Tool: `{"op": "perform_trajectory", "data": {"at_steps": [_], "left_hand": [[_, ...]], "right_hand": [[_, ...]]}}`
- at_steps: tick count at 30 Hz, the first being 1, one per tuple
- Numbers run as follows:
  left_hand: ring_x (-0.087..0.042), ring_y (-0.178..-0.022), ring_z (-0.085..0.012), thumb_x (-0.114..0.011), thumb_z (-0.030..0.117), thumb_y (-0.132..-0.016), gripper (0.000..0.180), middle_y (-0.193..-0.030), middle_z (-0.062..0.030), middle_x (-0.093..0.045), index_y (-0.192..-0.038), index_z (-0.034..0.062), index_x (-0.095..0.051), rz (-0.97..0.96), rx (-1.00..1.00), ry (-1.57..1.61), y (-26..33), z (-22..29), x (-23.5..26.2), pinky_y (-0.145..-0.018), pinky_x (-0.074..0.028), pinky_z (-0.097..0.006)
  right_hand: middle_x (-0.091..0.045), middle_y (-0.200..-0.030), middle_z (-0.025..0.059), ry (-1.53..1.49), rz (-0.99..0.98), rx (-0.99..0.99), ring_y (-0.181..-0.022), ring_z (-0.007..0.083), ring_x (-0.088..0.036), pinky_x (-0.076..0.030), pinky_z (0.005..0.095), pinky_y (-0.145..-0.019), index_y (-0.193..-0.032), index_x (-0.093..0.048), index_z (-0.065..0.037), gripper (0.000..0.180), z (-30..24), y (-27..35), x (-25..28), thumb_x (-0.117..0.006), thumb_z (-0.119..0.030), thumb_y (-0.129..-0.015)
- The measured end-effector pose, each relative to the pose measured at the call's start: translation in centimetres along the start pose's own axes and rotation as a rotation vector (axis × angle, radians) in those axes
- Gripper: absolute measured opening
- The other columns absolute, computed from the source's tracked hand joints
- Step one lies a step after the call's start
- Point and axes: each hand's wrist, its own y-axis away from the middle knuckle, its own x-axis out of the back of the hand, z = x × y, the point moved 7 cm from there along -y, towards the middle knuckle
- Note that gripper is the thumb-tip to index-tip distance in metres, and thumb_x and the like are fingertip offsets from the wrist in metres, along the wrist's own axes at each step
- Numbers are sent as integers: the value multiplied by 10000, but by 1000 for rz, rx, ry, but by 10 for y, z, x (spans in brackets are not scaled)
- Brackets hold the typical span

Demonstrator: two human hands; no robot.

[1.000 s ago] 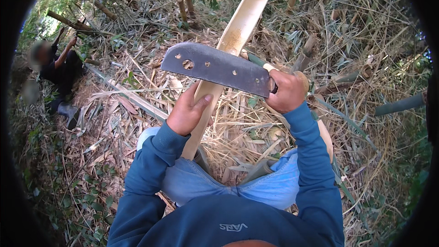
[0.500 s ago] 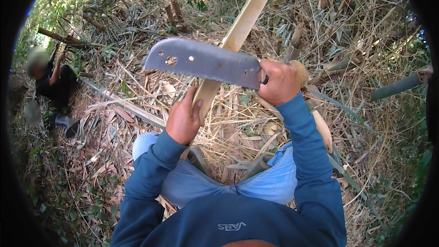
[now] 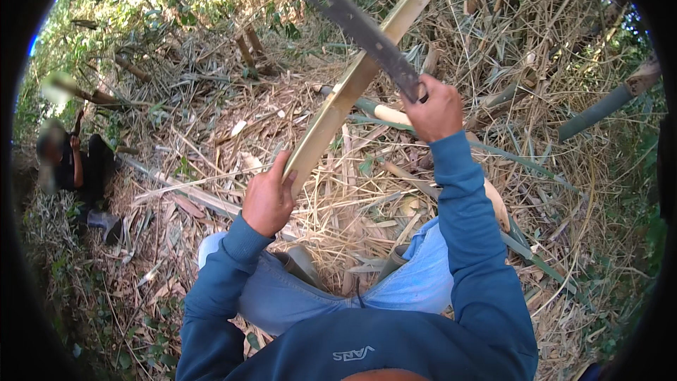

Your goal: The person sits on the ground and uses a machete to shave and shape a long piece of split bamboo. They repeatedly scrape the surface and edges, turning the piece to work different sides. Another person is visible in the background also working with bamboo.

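A long split bamboo strip point(image 3: 331, 117) slants from near my lap up toward the far right. Its lower end is gripped by my left hand point(image 3: 269, 196), thumb on one side and fingers on the other. Closed round a machete's handle, my right hand point(image 3: 434, 109) is to the right of the strip. The machete point(image 3: 356, 32) has a wide dark blade that points to the far left and crosses over the strip's upper part. Whether the edge touches the bamboo I cannot tell. Most of the handle is hidden in my fist.
Dry leaves and bamboo shavings point(image 3: 352, 190) cover the ground before my knees. Cut bamboo stems point(image 3: 599, 114) stick out at the right; a split length point(image 3: 204, 197) lies at the left. Another person point(image 3: 84, 162) in dark clothes sits at the far left.
The machete has moved up along the strip toward its far end, and its blade has turned edge-on. My left hand has shifted slightly left and nearer, with the strip.
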Motion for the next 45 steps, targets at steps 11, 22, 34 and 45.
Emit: {"op": "perform_trajectory", "data": {"at_steps": [11,22,34,45], "left_hand": [[-587,-581,-442,-538,53,-898,246,-639,-265,-578,-1141,22,-512,-32,-16,-109,0,-3,6,-526,-434,-498],[-615,-715,-427,-558,-8,-791,445,-846,-237,-632,-1216,100,-489,48,-96,-262,-11,-3,12,-607,-462,-512],[-632,-734,-415,-517,-53,-755,578,-963,-231,-645,-1311,90,-458,182,-24,-332,-18,-8,22,-663,-505,-501],[-636,-752,-415,-534,-54,-754,586,-954,-230,-651,-1317,97,-472,168,33,-275,-9,-15,32,-676,-502,-506]], "right_hand": [[-608,-615,162,28,175,-35,-590,365,-608,-461,445,-563,-779,-653,-58,277,41,-5,19,-684,-332,-759],[-630,-613,123,-160,333,-424,-587,301,-628,-482,396,-608,-754,-663,-25,299,105,-12,41,-666,-323,-773],[-586,-611,143,8,10,251,-571,345,-614,-476,440,-546,-688,-520,-64,304,-45,27,-36,-673,-324,-729],[-597,-591,164,18,56,71,-590,355,-631,-491,448,-566,-699,-547,-56,374,-30,8,-27,-690,-399,-743]]}}
